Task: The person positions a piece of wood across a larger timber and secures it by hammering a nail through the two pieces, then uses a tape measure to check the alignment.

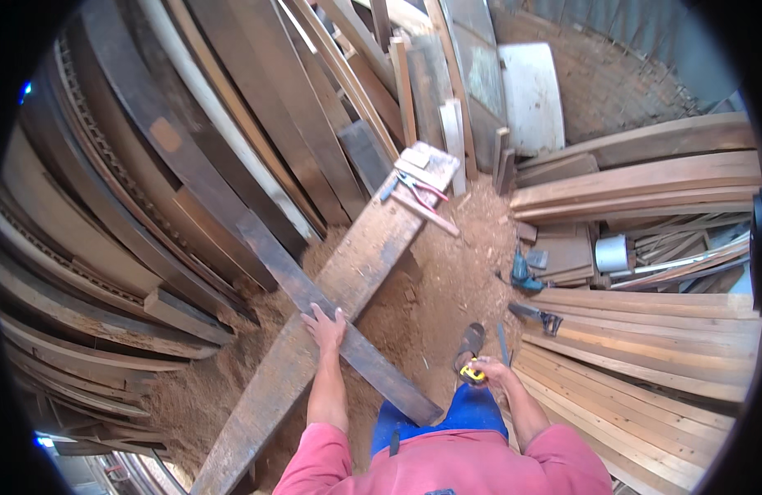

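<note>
A dark, narrow board (373,363) lies slantwise across a thick, worn plank (274,379), its near end over my blue trousers. On the dark board, close to where it crosses the plank, my left hand (325,328) rests with fingers spread. My right hand (501,376) is closed around a yellow and black tape measure (472,373), held in front of my right leg, and no drawn-out tape can be made out. At the plank's far end lie red-handled pliers (422,188), a blue-handled tool (389,191) and small wood pieces (429,167).
Long boards (109,198) lean in rows on the left. Pale stacked planks (645,330) lie on the right, with a handsaw (536,317) on their edge and a teal power tool (525,272) nearby. Farther right stands a white bucket (612,254). Sawdust (472,239) covers the ground.
</note>
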{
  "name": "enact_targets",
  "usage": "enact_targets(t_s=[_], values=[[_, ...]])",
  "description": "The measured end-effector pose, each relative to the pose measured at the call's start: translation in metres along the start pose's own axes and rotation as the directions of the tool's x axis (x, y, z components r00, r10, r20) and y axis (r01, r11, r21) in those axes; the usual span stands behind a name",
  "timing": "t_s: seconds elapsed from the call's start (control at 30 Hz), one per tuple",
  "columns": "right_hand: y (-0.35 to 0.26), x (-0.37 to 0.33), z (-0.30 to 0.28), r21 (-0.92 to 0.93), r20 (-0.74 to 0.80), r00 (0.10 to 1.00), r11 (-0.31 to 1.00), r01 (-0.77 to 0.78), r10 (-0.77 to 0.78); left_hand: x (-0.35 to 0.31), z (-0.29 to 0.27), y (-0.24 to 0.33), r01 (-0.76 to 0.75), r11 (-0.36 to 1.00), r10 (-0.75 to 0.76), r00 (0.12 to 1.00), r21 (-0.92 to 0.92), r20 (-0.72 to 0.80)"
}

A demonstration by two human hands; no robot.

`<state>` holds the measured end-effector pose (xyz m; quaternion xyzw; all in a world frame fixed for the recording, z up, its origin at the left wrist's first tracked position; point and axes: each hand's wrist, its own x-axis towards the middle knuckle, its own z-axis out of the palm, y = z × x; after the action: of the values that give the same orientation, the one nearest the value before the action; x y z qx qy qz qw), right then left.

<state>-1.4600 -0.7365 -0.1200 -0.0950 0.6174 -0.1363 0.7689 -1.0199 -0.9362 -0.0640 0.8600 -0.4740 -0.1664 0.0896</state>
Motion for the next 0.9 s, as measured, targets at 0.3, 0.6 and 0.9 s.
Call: enact_targets(t_s=[0.3,0.6,0.9], values=[[-0.014,-0.085,0.056,-0.094,0.008,0.979,0.975,0.201,-0.201,-0.117,0.019,-0.102,-0.276,0.922,0.338,0.916,-0.273,0.215],[0.011,-0.078,0.133,-0.883,0.237,0.962,0.382,0.271,-0.134,-0.209,0.045,-0.256,0.125,0.965,0.146,0.469,-0.229,0.871],[-0.029,-0.084,0.127,-0.948,0.226,0.967,0.202,0.247,-0.120,-0.148,0.023,-0.244,0.236,0.950,-0.037,0.735,-0.203,0.677]])
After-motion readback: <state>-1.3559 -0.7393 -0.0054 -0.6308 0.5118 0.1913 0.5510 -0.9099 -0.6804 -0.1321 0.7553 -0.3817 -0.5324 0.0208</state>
